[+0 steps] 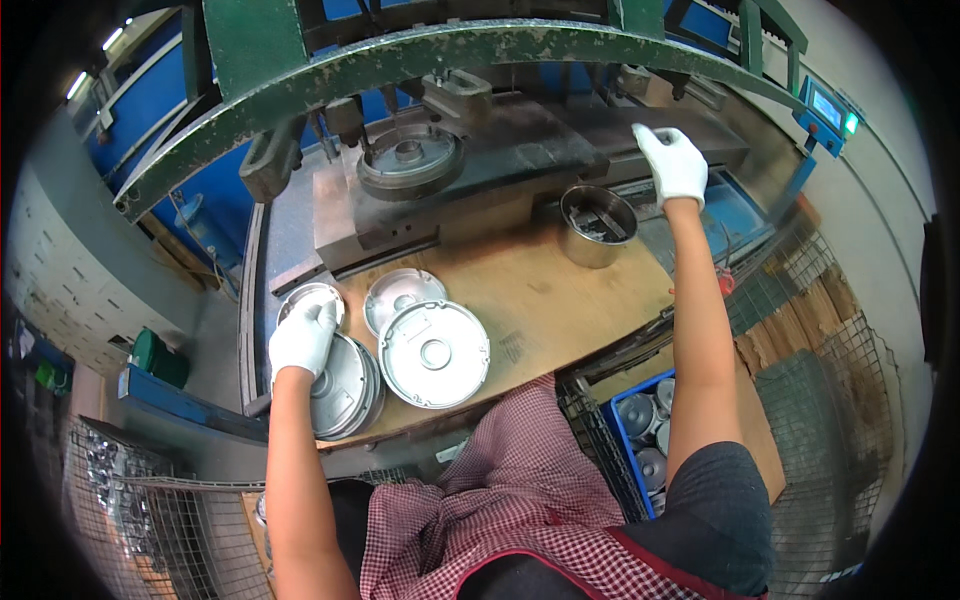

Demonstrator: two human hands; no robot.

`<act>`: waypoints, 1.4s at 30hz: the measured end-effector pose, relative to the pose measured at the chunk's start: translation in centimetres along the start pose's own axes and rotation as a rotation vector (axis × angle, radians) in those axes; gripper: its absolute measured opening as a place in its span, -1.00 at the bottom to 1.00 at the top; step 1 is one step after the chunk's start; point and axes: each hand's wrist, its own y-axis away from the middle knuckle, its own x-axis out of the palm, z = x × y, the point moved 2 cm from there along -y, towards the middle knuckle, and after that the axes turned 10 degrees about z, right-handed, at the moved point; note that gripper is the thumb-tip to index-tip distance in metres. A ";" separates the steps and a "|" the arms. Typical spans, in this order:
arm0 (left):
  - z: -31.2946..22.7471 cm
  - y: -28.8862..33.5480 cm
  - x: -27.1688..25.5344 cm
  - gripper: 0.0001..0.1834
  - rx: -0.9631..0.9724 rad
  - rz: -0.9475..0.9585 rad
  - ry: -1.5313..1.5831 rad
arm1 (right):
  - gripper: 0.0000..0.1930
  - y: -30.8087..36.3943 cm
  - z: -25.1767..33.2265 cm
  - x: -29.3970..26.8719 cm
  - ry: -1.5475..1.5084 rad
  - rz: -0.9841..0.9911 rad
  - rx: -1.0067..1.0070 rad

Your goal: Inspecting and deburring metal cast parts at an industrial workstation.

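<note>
My left hand [303, 341], in a white glove, grips the near edge of a round silver metal cover [312, 295], its fingertips partly hidden. Directly below that hand is a stack of similar covers [343, 395]. Beside the stack, a larger-looking round cover [435, 354] with a central ring lies face up, overlapping another cover [400, 292] behind it. My right hand [676, 168], also gloved, is raised at the right side of the press, fingers partly extended and nothing visible in them. The nearest thing below it is a round metal pot [597, 232] with dark contents.
A round die [410, 160] sits on the press bed beneath the green frame [450, 58]. The wooden board [530, 310] carries the covers and pot. A blue crate [628, 440] of metal parts stands low right. A control screen [828, 110] is at upper right; wire cages flank me.
</note>
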 end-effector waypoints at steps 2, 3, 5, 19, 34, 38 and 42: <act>0.0 0.0 0.0 -0.55 -0.011 0.003 -0.032 | -0.43 1.8 -1.5 -0.5 0.077 0.089 0.031; 0.0 -0.1 0.0 -0.54 -0.003 0.007 -0.035 | -0.44 2.5 -2.2 -0.1 0.130 0.116 0.059; 0.1 -0.1 0.0 -0.53 0.000 0.013 -0.037 | -0.44 3.8 -3.2 1.7 0.182 0.188 0.082; 0.6 -0.3 0.5 -0.53 0.239 -0.120 -0.034 | -0.28 11.2 -8.4 3.5 0.206 0.364 0.183; 0.4 18.9 -1.7 -0.74 0.754 -0.828 -0.026 | -0.32 12.6 -17.3 5.0 0.420 0.306 -0.055; 9.5 25.2 2.7 -0.83 0.642 -1.018 0.302 | -0.32 11.7 -18.1 5.2 0.541 0.281 -0.068; 23.4 30.7 13.1 -0.72 -0.373 -1.135 0.475 | -0.30 12.8 -17.0 4.2 0.885 0.282 -0.249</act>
